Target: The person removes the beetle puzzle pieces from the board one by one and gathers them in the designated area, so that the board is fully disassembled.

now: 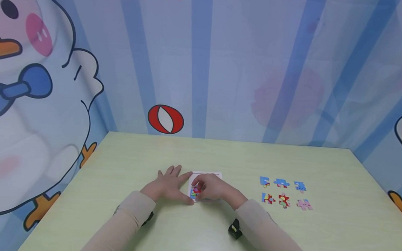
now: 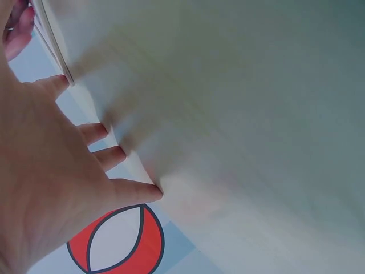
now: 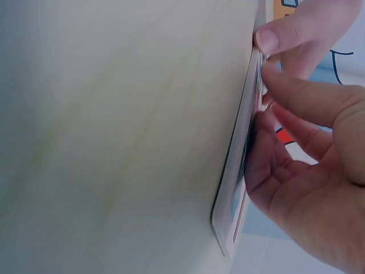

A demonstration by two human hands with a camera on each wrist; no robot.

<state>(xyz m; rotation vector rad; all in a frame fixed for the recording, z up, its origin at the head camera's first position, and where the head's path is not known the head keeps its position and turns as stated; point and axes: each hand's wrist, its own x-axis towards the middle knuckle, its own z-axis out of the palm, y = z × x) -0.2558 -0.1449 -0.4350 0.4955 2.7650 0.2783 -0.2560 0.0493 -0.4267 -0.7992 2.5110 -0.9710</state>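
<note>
A small white-rimmed puzzle board [image 1: 217,174] lies flat on the table. My left hand [image 1: 168,186] is spread wide at its left side, with index fingertip and thumb touching the left edge. Over the board, my right hand [image 1: 213,187] has its fingers curled and pinches a red and colourful puzzle piece [image 1: 196,192] low down near the board's left edge. Most of the board and part of that piece are hidden under the right hand. In the right wrist view, the thumb and fingers are right at the surface of the board [image 3: 228,182].
Several loose puzzle pieces lie in two rows to the right, among them a blue one [image 1: 281,183], a red one [image 1: 284,200] and a pink one [image 1: 304,205]. A printed curtain [image 1: 229,67] hangs behind the pale table [image 1: 147,149].
</note>
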